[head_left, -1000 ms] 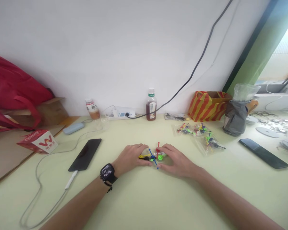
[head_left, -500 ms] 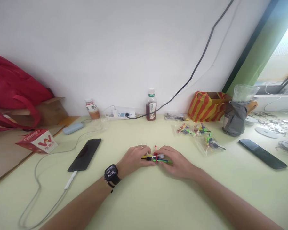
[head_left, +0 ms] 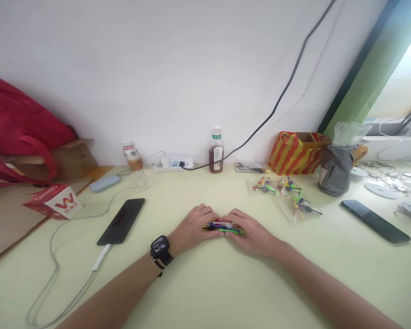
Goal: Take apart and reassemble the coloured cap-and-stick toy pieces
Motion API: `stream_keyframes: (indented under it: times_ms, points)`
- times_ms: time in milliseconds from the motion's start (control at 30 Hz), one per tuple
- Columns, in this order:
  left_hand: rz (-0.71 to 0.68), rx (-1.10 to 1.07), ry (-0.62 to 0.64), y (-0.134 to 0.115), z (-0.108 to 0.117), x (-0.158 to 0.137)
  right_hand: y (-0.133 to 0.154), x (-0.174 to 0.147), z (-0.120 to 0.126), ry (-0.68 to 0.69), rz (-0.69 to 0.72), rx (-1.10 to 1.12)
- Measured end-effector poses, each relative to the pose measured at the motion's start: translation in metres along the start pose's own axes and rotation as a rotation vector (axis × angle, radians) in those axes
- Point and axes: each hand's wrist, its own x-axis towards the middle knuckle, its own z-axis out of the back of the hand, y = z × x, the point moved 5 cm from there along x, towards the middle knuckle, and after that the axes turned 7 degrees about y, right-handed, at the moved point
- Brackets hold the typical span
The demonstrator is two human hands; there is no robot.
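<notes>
My left hand (head_left: 195, 228) and my right hand (head_left: 250, 233) meet over the table in the middle of the head view. Between them is a small bunch of coloured plastic toy pieces (head_left: 222, 226), thin and stick-like, in red, blue, green, yellow, black and white. Curled fingers and thumbs of both hands close round the bunch from either side, the fingertips almost touching. Parts of the pieces are covered by the fingers, so their full shapes are hidden. My left wrist wears a black watch (head_left: 160, 246).
Similar coloured pieces lie in clear bags (head_left: 299, 205) at the right. Phones lie at left (head_left: 121, 221) and right (head_left: 375, 221). Along the wall stand a dark drink bottle (head_left: 216, 153), a power strip (head_left: 173, 165) and a striped bag (head_left: 294, 153). A white charging cable (head_left: 56, 256) loops left.
A red arrow-tipped piece that stood upright between my hands now lies down among the other pieces. My fingers have drawn closer together over the bunch.
</notes>
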Motion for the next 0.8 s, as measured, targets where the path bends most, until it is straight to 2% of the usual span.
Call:
stream_keyframes:
  times_ms: [233, 500, 667, 800]
  points:
    - [0.032, -0.214, 0.053, 0.005, -0.005, -0.003, -0.003, 0.000, -0.002, -0.001, -0.015, 0.000]
    - [0.048, -0.072, 0.009, 0.003, 0.017, -0.008, -0.010, -0.004, 0.003, -0.028, -0.049, 0.035]
    - [0.058, -0.133, 0.015, 0.005, 0.007, -0.005, -0.010, -0.002, 0.001, -0.005, -0.051, 0.018]
    - [0.076, -0.224, 0.067, 0.005, -0.004, -0.001, -0.008, 0.002, -0.004, -0.019, -0.058, 0.026]
